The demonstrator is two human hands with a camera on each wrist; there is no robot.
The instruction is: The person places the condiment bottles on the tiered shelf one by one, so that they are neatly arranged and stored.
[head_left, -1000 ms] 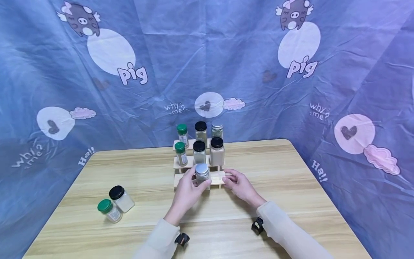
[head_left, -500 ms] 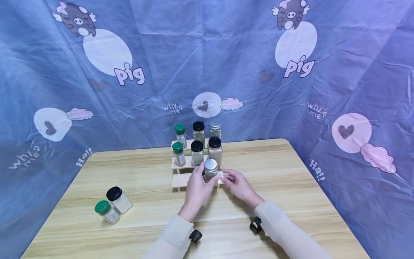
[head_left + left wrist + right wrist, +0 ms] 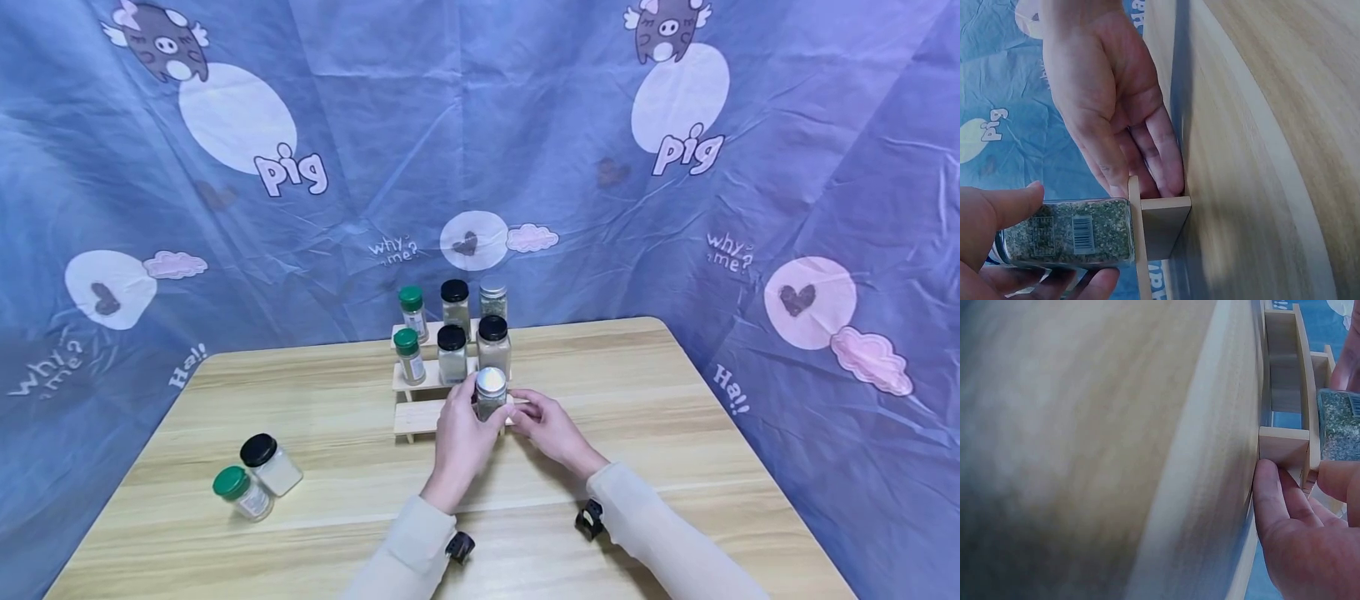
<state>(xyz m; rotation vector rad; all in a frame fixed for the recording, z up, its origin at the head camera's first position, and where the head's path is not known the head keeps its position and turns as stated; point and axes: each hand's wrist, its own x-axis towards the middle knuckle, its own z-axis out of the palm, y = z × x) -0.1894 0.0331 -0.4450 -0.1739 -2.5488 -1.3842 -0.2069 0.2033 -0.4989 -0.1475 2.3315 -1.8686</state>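
My left hand [image 3: 459, 442] grips a square glass jar [image 3: 492, 403] with a silver lid, thumb on one side and fingers on the other. Dried green herb flakes fill the jar [image 3: 1069, 232], and its base is right at the lowest step of a pale wooden tiered rack [image 3: 420, 417]. My right hand [image 3: 553, 432] holds the right end of that step. In the right wrist view, the thumb of this hand [image 3: 1316, 540] lies by the board's upper face, and its fingers reach in at the leg below.
On the upper steps stand a green-lidded jar [image 3: 410, 358], a black-lidded jar [image 3: 452, 357] and several others. To the left on the table [image 3: 330, 533], another green-lidded jar [image 3: 243, 496] lies tilted beside a black-lidded jar [image 3: 272, 467] of white contents. A blue printed cloth [image 3: 375, 150] hangs behind.
My left hand has carried the silver-lidded jar rightward along the lowest step, to near its right end beside my right hand. The right hand has kept its place at the rack's end.
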